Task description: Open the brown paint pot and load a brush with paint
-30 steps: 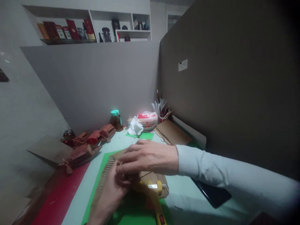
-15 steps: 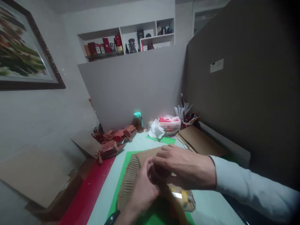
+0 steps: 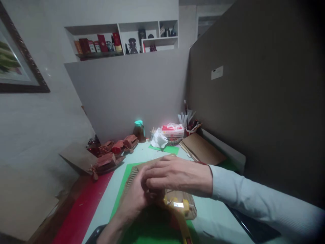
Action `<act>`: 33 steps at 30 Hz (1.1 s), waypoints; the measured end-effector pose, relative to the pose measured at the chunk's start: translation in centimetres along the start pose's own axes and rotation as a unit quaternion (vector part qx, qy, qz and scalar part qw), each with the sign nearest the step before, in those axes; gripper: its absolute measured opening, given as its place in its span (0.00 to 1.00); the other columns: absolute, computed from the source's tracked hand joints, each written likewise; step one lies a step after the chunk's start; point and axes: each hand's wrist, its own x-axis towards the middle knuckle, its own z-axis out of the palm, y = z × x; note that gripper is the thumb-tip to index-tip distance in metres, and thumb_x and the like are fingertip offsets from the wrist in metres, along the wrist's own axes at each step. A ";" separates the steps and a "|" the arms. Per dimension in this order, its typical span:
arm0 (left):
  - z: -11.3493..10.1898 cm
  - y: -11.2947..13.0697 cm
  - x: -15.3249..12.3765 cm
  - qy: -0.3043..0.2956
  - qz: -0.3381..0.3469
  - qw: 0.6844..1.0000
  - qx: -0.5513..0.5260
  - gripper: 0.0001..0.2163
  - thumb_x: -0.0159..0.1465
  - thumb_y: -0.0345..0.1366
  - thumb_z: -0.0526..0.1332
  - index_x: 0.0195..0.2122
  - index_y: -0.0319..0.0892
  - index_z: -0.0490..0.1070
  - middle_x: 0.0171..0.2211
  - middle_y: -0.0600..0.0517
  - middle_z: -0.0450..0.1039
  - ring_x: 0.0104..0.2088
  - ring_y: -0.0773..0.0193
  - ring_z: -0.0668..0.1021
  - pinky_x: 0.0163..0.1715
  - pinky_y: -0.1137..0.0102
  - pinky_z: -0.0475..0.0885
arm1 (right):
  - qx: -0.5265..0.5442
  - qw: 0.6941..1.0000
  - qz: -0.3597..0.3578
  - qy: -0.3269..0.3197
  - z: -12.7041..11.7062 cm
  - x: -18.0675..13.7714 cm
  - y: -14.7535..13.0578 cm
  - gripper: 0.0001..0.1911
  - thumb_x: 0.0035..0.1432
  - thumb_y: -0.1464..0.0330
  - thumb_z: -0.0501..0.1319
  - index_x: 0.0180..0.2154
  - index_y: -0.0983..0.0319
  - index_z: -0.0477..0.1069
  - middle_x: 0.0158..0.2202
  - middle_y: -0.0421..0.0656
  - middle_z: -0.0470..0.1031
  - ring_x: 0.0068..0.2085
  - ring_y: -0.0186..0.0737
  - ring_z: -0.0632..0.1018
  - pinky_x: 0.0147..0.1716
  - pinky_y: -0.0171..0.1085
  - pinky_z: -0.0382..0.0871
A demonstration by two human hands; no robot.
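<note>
And here, above the worktop (image 3: 144, 152), the two hands are brought together: the left hand (image 3: 134, 195) is raised from the near left, and the right hand (image 3: 175, 174) is laid across its fingers from the right. The fingers are bent inward on both sides, but whatever may be pinched in that shared grip is screened by the right hand, so whether anything is grasped cannot be told. Just below and to the right, the yellow glue gun (image 3: 186, 205) is seen, its body set roughly crosswise and its handle run down toward the near edge. That is the relation to be watched: by the gun's body the right hand is the nearer one, with the left placed farther off to the side. Underneath, ribbed card (image 3: 130, 178) is spread on a green sheet (image 3: 152, 232) (partly lost in shadow, it must be said), and the gun's front is backed by that card.
</note>
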 end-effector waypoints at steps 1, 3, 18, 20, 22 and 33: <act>0.0 0.0 0.2 0.003 -0.008 1.000 -0.003 0.21 0.49 0.30 0.72 0.44 0.44 0.73 0.41 0.49 0.83 0.45 0.49 0.84 0.44 0.60 0.80 | 0.000 1.000 0.007 0.005 -0.1 -0.1 0.1 0.08 0.71 0.73 0.57 0.50 0.61 0.70 0.59 0.44 0.74 0.60 0.39 0.70 0.56 0.37 0.61; -0.1 0.0 0.3 0.004 -0.022 1.000 -0.007 0.19 0.47 0.32 0.74 0.40 0.43 0.73 0.36 0.49 0.82 0.41 0.48 0.84 0.42 0.58 0.80 | -0.006 0.998 0.054 0.027 -0.2 -0.4 0.3 0.17 0.67 0.80 0.56 0.55 0.63 0.67 0.62 0.47 0.71 0.61 0.40 0.69 0.57 0.38 0.62; 1.3 -0.4 0.4 -0.044 -0.012 0.999 -0.004 0.23 0.46 0.26 0.73 0.44 0.45 0.71 0.40 0.52 0.80 0.44 0.53 0.81 0.46 0.63 0.76 | -0.038 0.986 0.151 -0.056 -1.7 0.1 0.5 0.13 0.55 0.71 0.69 0.43 0.66 0.74 0.38 0.43 0.74 0.37 0.41 0.73 0.42 0.43 0.69; 1.2 -0.6 0.7 -0.048 -0.012 0.999 -0.004 0.23 0.47 0.26 0.74 0.43 0.45 0.71 0.38 0.53 0.79 0.42 0.55 0.81 0.44 0.65 0.76 | -0.014 0.988 0.147 -0.037 -1.9 -0.4 1.0 0.10 0.58 0.75 0.66 0.42 0.65 0.72 0.39 0.41 0.73 0.37 0.39 0.73 0.39 0.40 0.71; 1.0 -0.6 1.0 -0.057 -0.014 0.998 -0.008 0.23 0.48 0.27 0.75 0.43 0.44 0.71 0.39 0.54 0.79 0.43 0.57 0.81 0.44 0.67 0.75 | 0.017 0.987 0.160 0.008 -1.7 -1.0 1.4 0.06 0.62 0.75 0.63 0.42 0.64 0.71 0.40 0.40 0.72 0.37 0.38 0.74 0.37 0.39 0.72; 0.2 -1.0 1.8 -0.067 -0.033 0.997 -0.012 0.27 0.47 0.33 0.78 0.46 0.44 0.69 0.44 0.53 0.79 0.49 0.59 0.80 0.50 0.68 0.73 | 0.296 0.859 0.259 0.329 5.7 -5.8 3.5 0.22 0.65 0.63 0.66 0.57 0.61 0.67 0.53 0.48 0.73 0.49 0.47 0.78 0.47 0.51 0.77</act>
